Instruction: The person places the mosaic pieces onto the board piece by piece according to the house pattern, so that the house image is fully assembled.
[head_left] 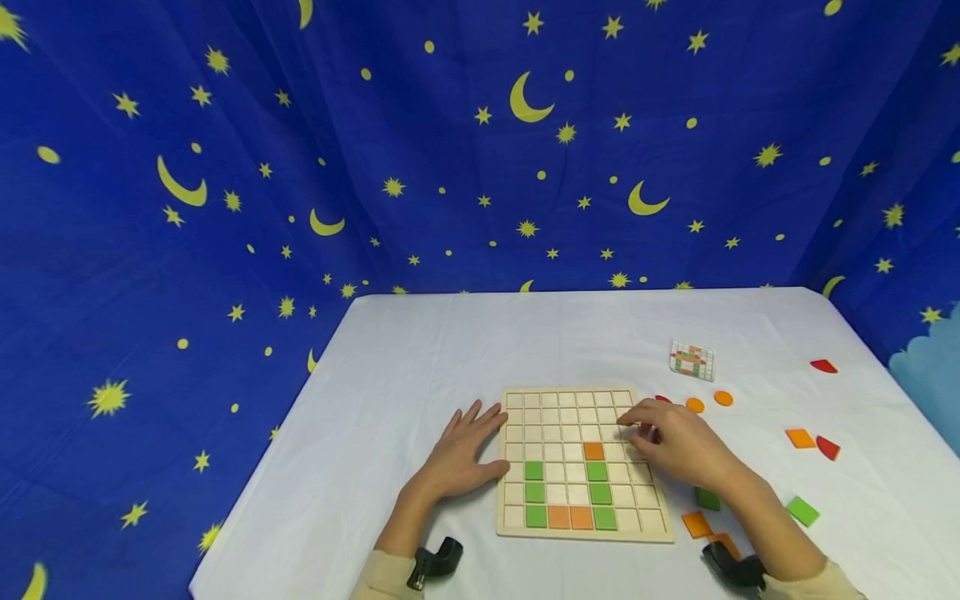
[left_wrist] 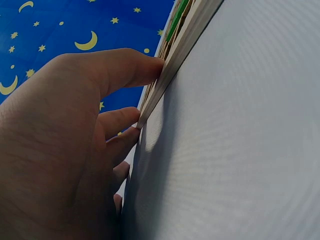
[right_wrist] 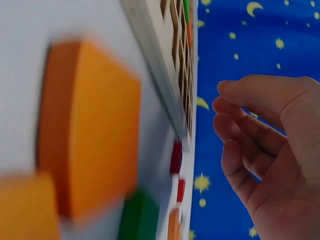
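A wooden grid board [head_left: 585,538] lies flat on the white table, with several green squares [head_left: 533,471] and orange squares [head_left: 593,451] set in its lower cells. My left hand [head_left: 461,457] rests at the board's left edge, fingers spread, with the thumb tip and fingertips touching the rim in the left wrist view. Over the right side of the board hovers my right hand [head_left: 678,437], its fingers loosely bent. Nothing shows between thumb and fingers of the right hand [right_wrist: 270,130] in the right wrist view. That hand partly covers a red piece [head_left: 663,399] beside the board.
Right of the board lie loose pieces: orange discs [head_left: 723,398], red wedges [head_left: 828,448], orange squares [head_left: 697,524], a green square [head_left: 802,511] and a dark green piece [head_left: 707,498] beside the right forearm. A small pattern card [head_left: 692,361] lies behind them. A blue starry curtain [head_left: 450,150] hangs behind the table.
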